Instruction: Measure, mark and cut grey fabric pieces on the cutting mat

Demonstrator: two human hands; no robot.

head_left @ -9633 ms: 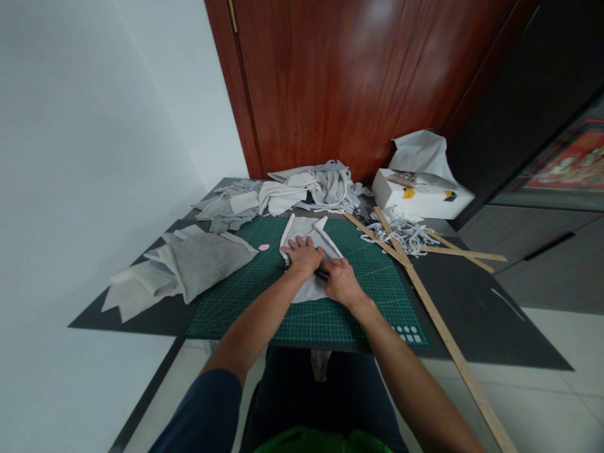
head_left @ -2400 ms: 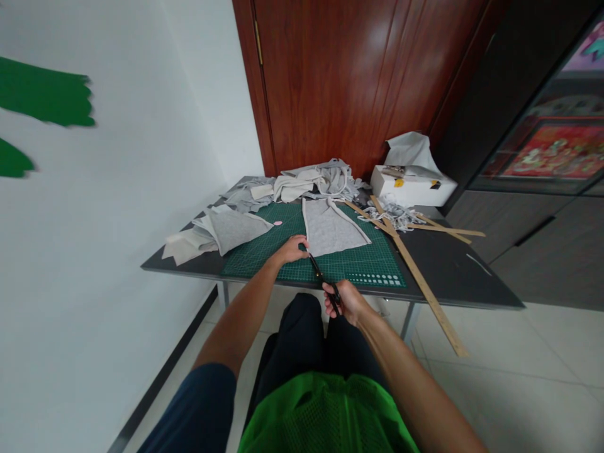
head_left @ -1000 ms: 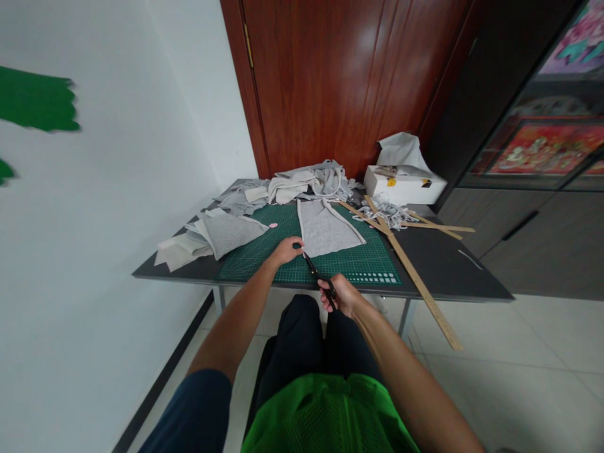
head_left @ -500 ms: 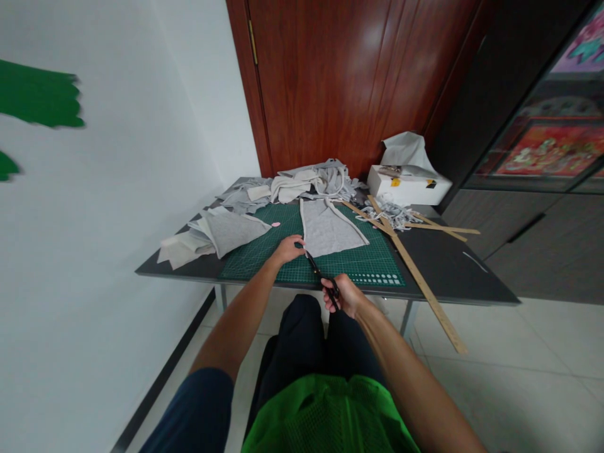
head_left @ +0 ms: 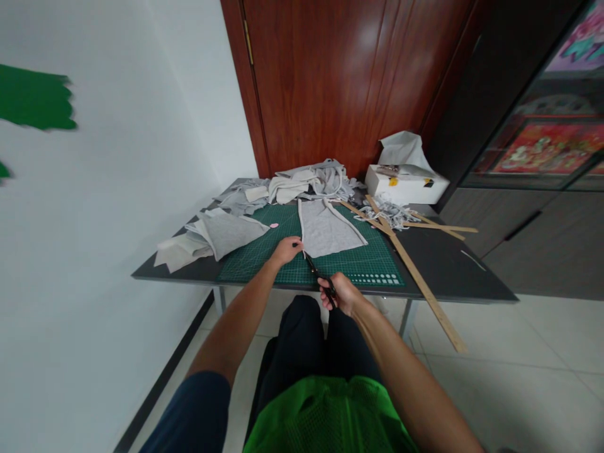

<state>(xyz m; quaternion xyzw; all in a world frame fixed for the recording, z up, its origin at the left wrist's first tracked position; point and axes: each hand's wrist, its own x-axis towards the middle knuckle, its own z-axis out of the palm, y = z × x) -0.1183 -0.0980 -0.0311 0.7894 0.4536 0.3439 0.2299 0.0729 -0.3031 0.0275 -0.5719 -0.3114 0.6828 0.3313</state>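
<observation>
A grey piece of fabric (head_left: 330, 228) with pale edges lies flat on the green cutting mat (head_left: 250, 261). At its near left corner, the fingers of my left hand (head_left: 287, 250) are pinched on the fabric's edge. My right hand (head_left: 342, 292) is wrapped round the handles of black scissors (head_left: 312, 267). The scissor blades point up and left, with their tips at that same corner, close to my left fingertips. Whether the blades are apart is too small to tell.
Folded grey fabric (head_left: 231, 231) lies on the left of the dark table (head_left: 453, 267). A fabric heap (head_left: 311, 179) and a white box (head_left: 406, 185) stand at the back. Wooden rulers (head_left: 419, 277) cross beside scraps (head_left: 389, 214); one overhangs the near edge. A pink piece (head_left: 274, 225) is on the mat.
The view has shifted slightly. My hands and the scissors stay at the fabric's near left corner, with only a very small movement of the right hand.
</observation>
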